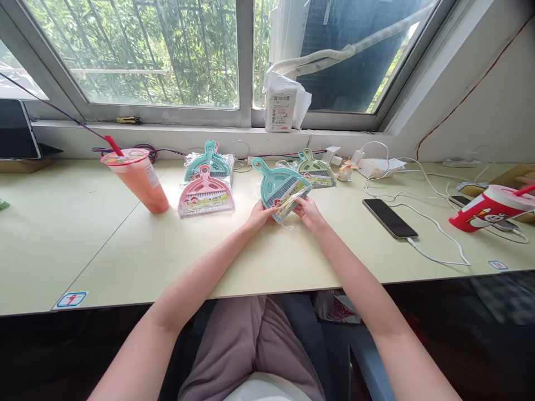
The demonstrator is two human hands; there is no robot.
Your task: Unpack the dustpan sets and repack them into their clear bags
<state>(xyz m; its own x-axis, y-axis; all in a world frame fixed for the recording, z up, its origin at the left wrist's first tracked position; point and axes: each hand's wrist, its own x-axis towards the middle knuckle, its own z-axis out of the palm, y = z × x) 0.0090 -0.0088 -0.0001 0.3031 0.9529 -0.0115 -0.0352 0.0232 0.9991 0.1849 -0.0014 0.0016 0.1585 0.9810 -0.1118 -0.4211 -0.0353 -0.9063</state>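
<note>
Both my hands grip a teal mini dustpan and brush set [281, 185] in clear wrapping, tilted with its handle pointing up and left. My left hand [259, 216] holds its lower left edge, and my right hand [309, 212] is closed on its lower right corner. To the left, a pink dustpan set [206, 195] lies wrapped on the table, with a teal dustpan set [208, 164] behind it. Beyond my right hand, a green dustpan set [315, 169] rests near the wall, with part of another teal one beside it.
On the pale table [175, 267], a tall pink drink cup [140, 181] stands at left. A phone [390, 218] with a white cable lies at right, near a red cup [489, 209]. A white tissue pack [284, 106] sits on the windowsill; a tablet [17, 131] is far left.
</note>
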